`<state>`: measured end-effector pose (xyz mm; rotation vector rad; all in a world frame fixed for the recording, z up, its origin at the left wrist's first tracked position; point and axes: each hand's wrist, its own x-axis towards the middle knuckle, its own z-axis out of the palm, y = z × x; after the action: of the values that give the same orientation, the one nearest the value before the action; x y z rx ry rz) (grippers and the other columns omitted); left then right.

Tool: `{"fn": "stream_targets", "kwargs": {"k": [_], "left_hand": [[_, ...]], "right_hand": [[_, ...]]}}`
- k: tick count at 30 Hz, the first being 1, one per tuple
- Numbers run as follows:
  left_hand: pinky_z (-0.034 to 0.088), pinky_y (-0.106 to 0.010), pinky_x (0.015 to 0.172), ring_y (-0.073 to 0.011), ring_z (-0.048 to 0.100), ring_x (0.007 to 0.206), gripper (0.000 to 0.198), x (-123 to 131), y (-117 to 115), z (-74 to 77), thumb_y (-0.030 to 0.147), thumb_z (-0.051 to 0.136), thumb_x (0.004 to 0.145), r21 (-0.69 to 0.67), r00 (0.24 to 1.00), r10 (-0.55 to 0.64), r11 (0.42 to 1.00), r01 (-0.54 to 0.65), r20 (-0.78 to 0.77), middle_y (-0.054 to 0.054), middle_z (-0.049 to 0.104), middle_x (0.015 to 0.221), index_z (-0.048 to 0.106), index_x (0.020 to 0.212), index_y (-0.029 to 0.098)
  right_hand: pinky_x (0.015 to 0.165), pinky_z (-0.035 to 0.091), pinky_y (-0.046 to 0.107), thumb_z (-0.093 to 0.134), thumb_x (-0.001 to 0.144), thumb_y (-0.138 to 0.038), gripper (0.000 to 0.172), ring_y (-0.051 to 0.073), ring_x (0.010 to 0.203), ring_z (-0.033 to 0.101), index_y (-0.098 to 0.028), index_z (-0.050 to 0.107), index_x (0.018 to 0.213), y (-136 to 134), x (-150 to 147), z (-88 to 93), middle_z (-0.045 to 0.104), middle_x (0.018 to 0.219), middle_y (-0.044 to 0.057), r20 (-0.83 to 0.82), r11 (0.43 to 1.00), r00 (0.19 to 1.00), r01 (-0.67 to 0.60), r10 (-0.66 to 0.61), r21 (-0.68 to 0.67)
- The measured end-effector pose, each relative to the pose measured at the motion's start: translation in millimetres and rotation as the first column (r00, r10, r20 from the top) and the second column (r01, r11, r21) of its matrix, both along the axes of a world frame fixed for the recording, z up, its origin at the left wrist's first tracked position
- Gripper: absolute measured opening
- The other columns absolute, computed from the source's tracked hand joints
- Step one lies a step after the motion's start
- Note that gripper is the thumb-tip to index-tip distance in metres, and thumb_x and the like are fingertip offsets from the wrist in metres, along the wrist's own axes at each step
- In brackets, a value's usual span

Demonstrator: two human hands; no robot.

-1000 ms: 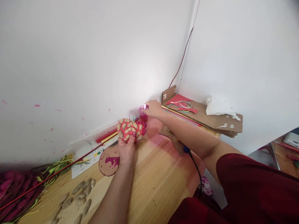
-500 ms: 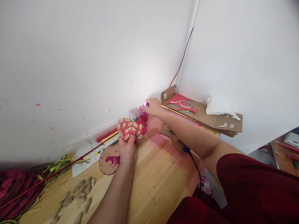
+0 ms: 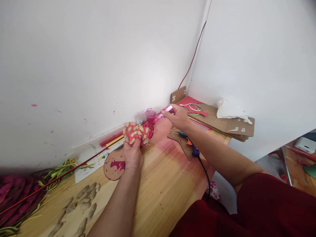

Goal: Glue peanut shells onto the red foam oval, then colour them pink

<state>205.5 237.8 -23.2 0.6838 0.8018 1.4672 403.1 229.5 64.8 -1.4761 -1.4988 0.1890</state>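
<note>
My left hand (image 3: 132,154) grips a red, roughly heart-shaped craft piece (image 3: 133,130) covered with peanut shells, the thumb lying on its front. The shells at its right end are painted dark pink. In my right hand (image 3: 176,117) is a paintbrush (image 3: 168,109) with a pale handle and a pink, wet-looking lower end pointing down and left. That end is beside a small plastic cup of pink paint (image 3: 151,117), which stands near the wall. A round cardboard disc (image 3: 111,168) smeared with pink paint lies left of my left wrist.
Loose peanuts (image 3: 85,200) lie at the front left. A blue hot glue gun (image 3: 195,151) with a black cord rests on cut cardboard (image 3: 181,144). Stacked cardboard (image 3: 222,120) and a white tissue (image 3: 229,111) sit at the right. Pink spatters mark the wall (image 3: 74,82).
My right hand has lifted the paintbrush out of the paint cup and moved it to the right. My left hand still holds the peanut-covered piece in nearly the same place.
</note>
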Motion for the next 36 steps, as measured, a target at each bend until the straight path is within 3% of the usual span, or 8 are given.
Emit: {"fn": "stream_targets", "kwargs": {"k": [4,9,19,36], "left_hand": [[0.057,-0.021,0.056,-0.0153,0.07,0.08,0.059,-0.9,-1.9,3.8,0.022,0.084,0.065,0.002,0.999,-0.036,0.999,0.036,0.004,-0.008,0.07,0.123,0.066,0.121,0.026],[0.056,-0.019,0.052,-0.0142,0.07,0.075,0.056,-0.5,-3.5,6.2,0.017,0.082,0.065,-0.037,0.999,-0.039,0.999,0.04,0.011,-0.008,0.072,0.12,0.067,0.119,0.025],[0.058,-0.023,0.057,-0.0158,0.072,0.075,0.047,-1.6,-2.3,3.4,0.023,0.082,0.066,-0.047,0.998,-0.055,0.997,0.055,0.001,-0.007,0.074,0.107,0.069,0.111,0.022],[0.056,-0.02,0.053,-0.0133,0.069,0.07,0.042,-2.1,-1.8,2.6,0.022,0.084,0.064,-0.049,0.996,-0.084,0.995,0.085,0.016,-0.005,0.075,0.102,0.07,0.104,0.023]], "right_hand": [[0.061,0.045,0.026,0.061,0.087,-0.054,0.036,0.015,0.066,0.06,-0.019,0.067,0.085,-32.0,-6.5,-7.5,0.068,0.073,0.001,-0.118,0.995,0.988,-0.092,0.095,0.034],[0.062,0.043,0.027,0.068,0.085,-0.044,0.024,0.014,0.065,0.057,-0.019,0.069,0.085,-48.0,-15.3,-12.8,0.069,0.075,0.001,-0.159,0.994,0.982,-0.094,0.102,0.055],[0.063,0.042,0.028,0.066,0.085,-0.034,0.014,0.015,0.066,0.057,-0.021,0.069,0.086,-44.0,-13.4,-18.0,0.069,0.076,0.0,-0.157,0.995,0.985,-0.051,0.063,0.08],[0.061,0.043,0.028,0.067,0.083,-0.038,0.018,0.015,0.065,0.057,-0.021,0.069,0.084,-44.1,-14.8,-20.6,0.067,0.073,0.0,-0.198,0.996,0.978,-0.051,0.065,0.074]]}}
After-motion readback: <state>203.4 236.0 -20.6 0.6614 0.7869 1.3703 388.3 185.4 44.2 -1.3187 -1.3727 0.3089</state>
